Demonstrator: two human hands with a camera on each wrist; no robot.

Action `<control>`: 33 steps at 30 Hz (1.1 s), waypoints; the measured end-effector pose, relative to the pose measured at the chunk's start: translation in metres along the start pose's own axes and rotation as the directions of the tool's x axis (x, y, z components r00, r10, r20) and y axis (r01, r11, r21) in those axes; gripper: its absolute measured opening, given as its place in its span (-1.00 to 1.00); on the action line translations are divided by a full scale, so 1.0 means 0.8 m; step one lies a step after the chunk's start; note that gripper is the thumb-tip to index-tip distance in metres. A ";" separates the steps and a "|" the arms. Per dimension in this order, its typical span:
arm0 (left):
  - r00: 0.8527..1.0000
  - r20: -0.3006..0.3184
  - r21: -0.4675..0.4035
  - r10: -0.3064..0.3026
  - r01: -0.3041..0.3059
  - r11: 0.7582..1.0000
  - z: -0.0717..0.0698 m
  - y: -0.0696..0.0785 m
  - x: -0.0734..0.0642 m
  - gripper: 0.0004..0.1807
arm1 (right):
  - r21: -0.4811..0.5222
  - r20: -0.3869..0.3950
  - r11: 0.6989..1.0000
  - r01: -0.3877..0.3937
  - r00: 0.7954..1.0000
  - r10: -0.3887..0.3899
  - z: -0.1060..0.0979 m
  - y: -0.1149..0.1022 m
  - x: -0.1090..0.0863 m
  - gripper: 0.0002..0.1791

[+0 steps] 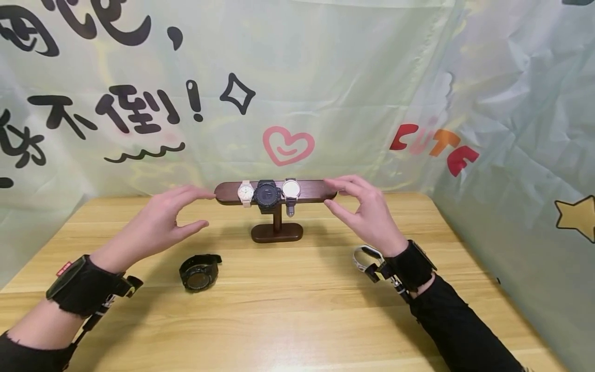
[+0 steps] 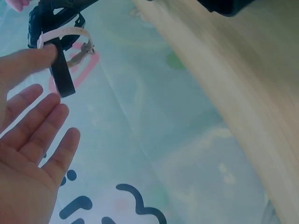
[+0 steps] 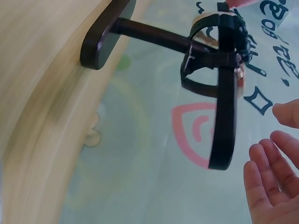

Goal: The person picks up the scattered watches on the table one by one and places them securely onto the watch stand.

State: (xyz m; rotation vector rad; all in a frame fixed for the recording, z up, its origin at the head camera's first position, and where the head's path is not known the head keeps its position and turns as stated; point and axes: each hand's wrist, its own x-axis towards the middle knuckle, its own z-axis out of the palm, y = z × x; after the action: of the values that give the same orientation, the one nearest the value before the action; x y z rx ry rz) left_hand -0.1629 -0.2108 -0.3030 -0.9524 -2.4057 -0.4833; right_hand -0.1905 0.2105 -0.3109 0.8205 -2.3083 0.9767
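Watch stand (image 1: 277, 217): upright toward the table's (image 1: 288, 310) far side, with three watches (image 1: 267, 196) looped round its crossbar (image 1: 310, 191), presumably to face outward. Flanked at the crossbar's ends by left hand (image 1: 155, 225) and right hand (image 1: 370, 212), with thumbs spread from fingers, pinching nothing, perhaps so placed for even support; cannot tell whether touching

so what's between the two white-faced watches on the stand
A black watch: the head view shows it on the stand, between the pale-strapped watch and the dark-strapped one.
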 end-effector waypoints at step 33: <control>0.871 0.490 -0.069 -0.037 0.081 0.994 0.003 0.001 -0.062 0.24 | 0.063 0.346 0.971 0.232 0.907 -0.239 0.024 -0.070 -0.019 -0.54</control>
State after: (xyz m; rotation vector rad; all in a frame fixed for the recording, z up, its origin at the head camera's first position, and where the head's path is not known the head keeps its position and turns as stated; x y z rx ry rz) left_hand -0.1319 -0.2354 -0.3330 -1.1541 -2.8943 -0.4067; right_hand -0.1454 0.1692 -0.3066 1.3434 -2.4149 0.7981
